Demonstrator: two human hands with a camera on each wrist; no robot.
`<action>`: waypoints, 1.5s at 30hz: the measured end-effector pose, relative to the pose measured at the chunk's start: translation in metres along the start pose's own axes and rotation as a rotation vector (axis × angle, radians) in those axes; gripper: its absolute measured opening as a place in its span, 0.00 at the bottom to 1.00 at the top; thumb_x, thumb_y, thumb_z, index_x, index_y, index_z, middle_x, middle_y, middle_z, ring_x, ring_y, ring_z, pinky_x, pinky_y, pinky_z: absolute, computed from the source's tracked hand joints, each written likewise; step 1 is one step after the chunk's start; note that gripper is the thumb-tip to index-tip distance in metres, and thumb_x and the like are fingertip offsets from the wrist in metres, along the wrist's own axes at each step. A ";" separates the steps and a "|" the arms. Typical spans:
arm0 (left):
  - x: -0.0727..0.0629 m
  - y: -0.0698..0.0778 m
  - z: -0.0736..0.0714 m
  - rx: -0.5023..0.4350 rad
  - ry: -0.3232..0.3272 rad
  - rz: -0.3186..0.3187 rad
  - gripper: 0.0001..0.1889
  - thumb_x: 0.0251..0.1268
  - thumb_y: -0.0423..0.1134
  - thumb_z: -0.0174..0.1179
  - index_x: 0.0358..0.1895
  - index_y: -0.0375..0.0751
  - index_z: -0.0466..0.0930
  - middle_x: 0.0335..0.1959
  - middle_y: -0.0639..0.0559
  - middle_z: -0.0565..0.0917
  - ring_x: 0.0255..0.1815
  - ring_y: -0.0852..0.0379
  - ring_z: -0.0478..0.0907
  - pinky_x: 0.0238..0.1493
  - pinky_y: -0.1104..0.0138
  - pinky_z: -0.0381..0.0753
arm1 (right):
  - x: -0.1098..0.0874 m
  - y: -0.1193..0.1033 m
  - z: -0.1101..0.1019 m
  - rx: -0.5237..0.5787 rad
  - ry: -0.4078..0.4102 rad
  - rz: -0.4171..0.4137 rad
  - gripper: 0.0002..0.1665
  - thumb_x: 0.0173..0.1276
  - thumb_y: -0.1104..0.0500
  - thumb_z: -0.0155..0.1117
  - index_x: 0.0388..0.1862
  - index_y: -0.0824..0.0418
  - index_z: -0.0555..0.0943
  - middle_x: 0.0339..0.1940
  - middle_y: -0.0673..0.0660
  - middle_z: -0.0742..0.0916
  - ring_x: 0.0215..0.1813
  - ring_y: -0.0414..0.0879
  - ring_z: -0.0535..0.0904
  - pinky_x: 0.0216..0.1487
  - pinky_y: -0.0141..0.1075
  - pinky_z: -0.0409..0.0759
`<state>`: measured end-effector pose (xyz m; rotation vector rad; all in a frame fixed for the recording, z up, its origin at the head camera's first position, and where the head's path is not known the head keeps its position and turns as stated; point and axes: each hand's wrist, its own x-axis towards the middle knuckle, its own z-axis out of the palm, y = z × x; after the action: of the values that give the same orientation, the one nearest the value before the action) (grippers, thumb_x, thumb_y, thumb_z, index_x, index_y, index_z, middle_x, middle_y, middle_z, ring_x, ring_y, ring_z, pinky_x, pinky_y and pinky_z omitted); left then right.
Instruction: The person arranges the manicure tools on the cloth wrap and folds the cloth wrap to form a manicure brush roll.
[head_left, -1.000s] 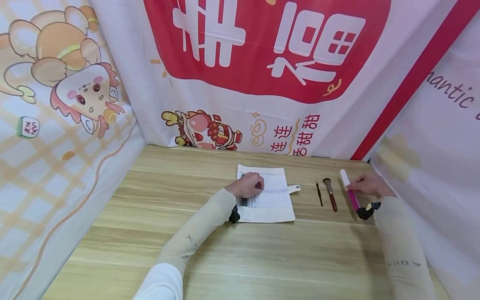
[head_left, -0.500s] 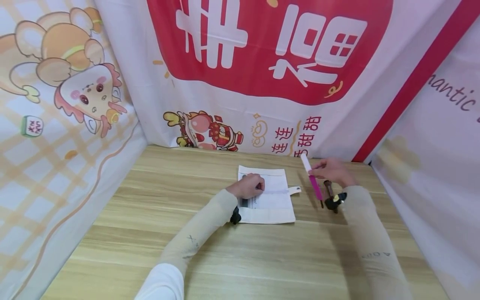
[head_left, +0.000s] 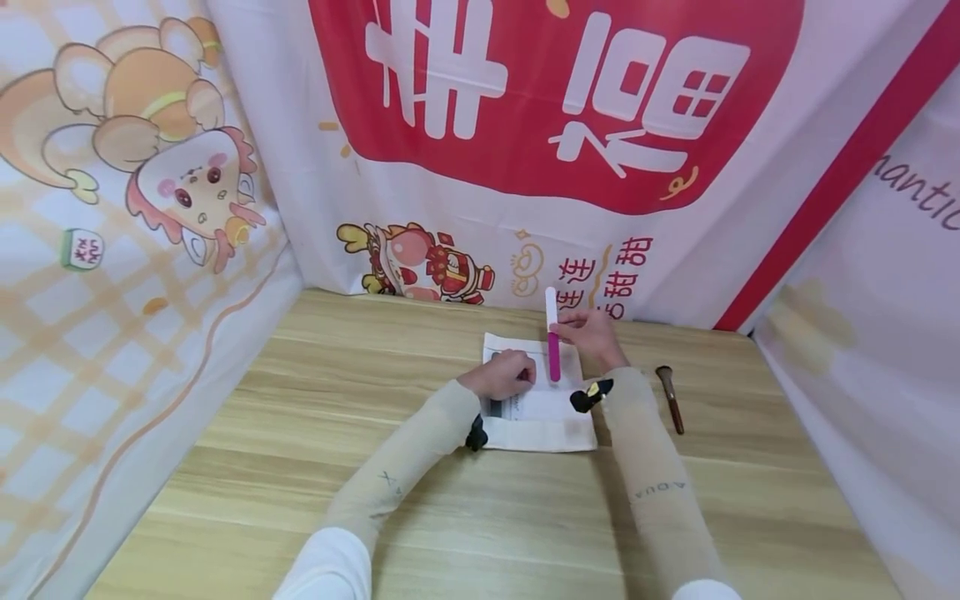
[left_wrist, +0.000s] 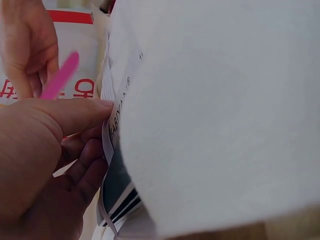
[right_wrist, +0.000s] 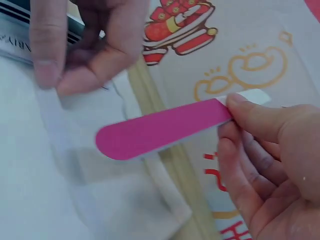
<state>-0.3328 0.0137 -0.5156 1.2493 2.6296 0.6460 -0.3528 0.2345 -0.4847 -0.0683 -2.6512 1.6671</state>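
My right hand (head_left: 594, 335) pinches a nail file (head_left: 554, 357), pink at one end and white at the other, between thumb and fingers. The file hangs above a white fabric pouch (head_left: 536, 434) that lies unfolded on the table. At the pouch's left part, my left hand (head_left: 504, 374) pinches the edge of its thin see-through pocket, thumb on one side and fingers on the other. In the left wrist view, printed letters and a dark striped panel (left_wrist: 120, 182) show by the left fingertips. The pouch's snap strap is hidden behind my right hand and wrist.
A makeup brush (head_left: 670, 398) with a brown handle lies on the wooden table (head_left: 480, 525), right of my right forearm. Printed cloth walls (head_left: 442, 192) close off the back and both sides. Small black cameras sit on both wrists.
My right hand has carried the nail file leftward from the table's right side, past the brush, to over the pouch. The thin dark tool is now hidden. My left hand has kept its hold.
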 end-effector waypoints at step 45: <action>-0.003 0.002 -0.003 -0.075 -0.022 -0.083 0.05 0.79 0.33 0.59 0.43 0.39 0.84 0.40 0.49 0.86 0.41 0.58 0.78 0.50 0.66 0.80 | -0.010 0.021 0.023 -0.081 -0.293 0.280 0.13 0.74 0.59 0.71 0.54 0.60 0.89 0.54 0.60 0.91 0.49 0.46 0.89 0.51 0.36 0.88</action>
<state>-0.3307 0.0116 -0.5125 1.1145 2.5984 0.7056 -0.3426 0.2222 -0.5133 -0.2230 -3.0498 1.7659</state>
